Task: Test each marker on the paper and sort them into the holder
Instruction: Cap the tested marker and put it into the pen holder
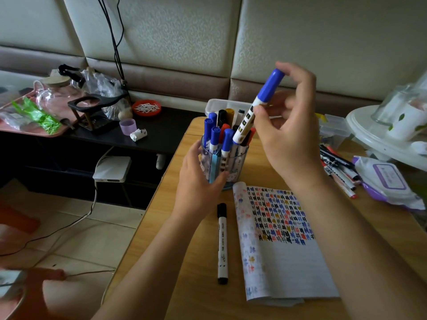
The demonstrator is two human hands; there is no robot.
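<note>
**Forearms over the paper, sorting well along**

Forearms cross the paper (288, 262), whose upper part is filled with rows of test marks. The right hand (288, 135) pinches one blue-capped marker (258, 105), its tail just above the holder (233, 162). The left hand (198, 179) grips the holder's wall. About ten markers stand inside, four of them blue-capped. One black-capped marker (222, 243) lies on the tabletop (184, 285), and a pile (339, 167) of perhaps six waits at the right. I judge the task past halfway.
</note>
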